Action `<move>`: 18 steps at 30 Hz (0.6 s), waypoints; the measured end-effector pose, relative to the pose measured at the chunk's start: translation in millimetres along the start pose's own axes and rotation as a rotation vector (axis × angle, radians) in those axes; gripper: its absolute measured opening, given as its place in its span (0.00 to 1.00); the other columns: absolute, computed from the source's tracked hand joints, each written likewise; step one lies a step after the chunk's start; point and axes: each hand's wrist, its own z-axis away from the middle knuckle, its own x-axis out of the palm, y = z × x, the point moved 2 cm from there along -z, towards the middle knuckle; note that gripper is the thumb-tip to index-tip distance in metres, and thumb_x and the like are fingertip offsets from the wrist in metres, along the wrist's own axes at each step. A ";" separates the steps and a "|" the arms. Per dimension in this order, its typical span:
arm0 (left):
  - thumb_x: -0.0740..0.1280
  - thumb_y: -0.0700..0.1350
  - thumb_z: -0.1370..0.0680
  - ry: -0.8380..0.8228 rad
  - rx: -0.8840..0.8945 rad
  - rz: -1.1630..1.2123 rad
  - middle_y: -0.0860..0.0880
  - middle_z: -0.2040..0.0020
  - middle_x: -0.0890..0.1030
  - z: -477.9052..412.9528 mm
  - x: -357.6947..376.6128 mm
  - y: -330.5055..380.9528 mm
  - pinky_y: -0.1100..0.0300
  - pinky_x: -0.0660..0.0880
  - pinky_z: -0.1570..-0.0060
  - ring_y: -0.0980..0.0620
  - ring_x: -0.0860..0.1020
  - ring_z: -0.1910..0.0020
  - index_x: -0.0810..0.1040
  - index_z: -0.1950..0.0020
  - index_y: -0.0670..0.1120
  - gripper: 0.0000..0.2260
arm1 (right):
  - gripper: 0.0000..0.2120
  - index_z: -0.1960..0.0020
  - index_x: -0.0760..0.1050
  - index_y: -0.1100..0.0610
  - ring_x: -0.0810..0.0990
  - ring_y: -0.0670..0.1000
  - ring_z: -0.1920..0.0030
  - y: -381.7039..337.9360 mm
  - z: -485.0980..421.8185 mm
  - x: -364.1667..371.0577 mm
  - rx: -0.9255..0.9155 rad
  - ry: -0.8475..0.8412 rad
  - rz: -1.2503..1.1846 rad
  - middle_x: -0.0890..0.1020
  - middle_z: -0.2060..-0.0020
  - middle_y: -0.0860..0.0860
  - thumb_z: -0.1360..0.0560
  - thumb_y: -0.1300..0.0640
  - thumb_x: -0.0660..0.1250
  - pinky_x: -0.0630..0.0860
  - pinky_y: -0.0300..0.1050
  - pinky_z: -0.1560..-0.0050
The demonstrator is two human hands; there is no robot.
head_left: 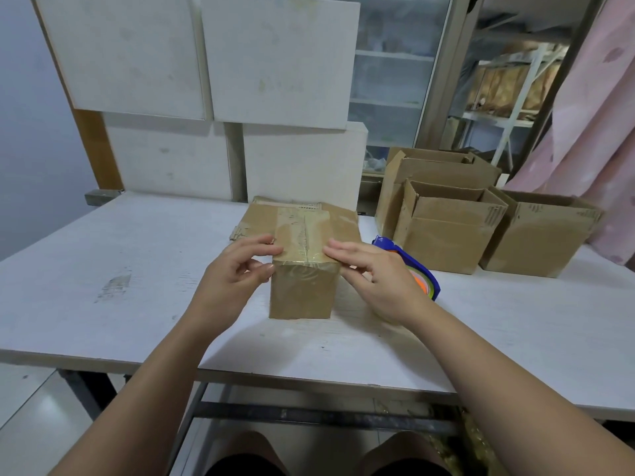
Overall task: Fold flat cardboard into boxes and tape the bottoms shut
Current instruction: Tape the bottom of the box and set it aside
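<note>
Left hand [237, 273] and right hand [378, 276], fingers flat, are pressing the near top edge of my taped box [302, 293].

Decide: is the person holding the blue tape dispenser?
No, the blue tape dispenser lies on the white table beside the right hand, ungripped.
</note>
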 end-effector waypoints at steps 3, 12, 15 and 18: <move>0.65 0.34 0.23 -0.042 0.036 -0.085 0.70 0.39 0.73 0.1 -0.6 -0.4 0.66 0.74 0.52 0.56 0.73 0.65 0.79 0.48 0.53 0.14 | 0.18 0.37 0.78 0.50 0.72 0.34 0.41 -2.9 0.0 0.6 0.013 0.020 -0.035 0.74 0.39 0.37 0.23 0.65 0.64 0.69 0.26 0.47; 0.63 0.37 0.22 -0.082 0.210 -0.372 0.70 0.40 0.72 -3.9 4.7 -1.8 0.69 0.67 0.60 0.54 0.72 0.64 0.69 0.54 0.58 0.14 | 0.14 0.42 0.81 0.53 0.77 0.43 0.52 -4.1 -2.6 10.7 0.033 0.152 -0.137 0.78 0.44 0.42 0.27 0.64 0.71 0.75 0.32 0.55; 0.62 0.48 0.23 -0.113 0.233 -0.387 0.71 0.39 0.71 -3.3 5.2 -6.0 0.71 0.67 0.61 0.54 0.71 0.64 0.67 0.53 0.62 0.08 | 0.14 0.43 0.81 0.54 0.77 0.45 0.53 -3.6 -3.0 12.6 0.026 0.165 -0.134 0.78 0.45 0.43 0.27 0.64 0.71 0.74 0.32 0.56; 0.61 0.49 0.25 -0.085 0.239 -0.366 0.72 0.39 0.71 -3.6 7.0 -10.9 0.71 0.68 0.60 0.54 0.70 0.65 0.67 0.50 0.63 0.08 | 0.12 0.45 0.81 0.53 0.77 0.45 0.54 -2.2 -3.6 13.8 0.026 0.171 -0.137 0.78 0.45 0.42 0.28 0.62 0.73 0.74 0.34 0.56</move>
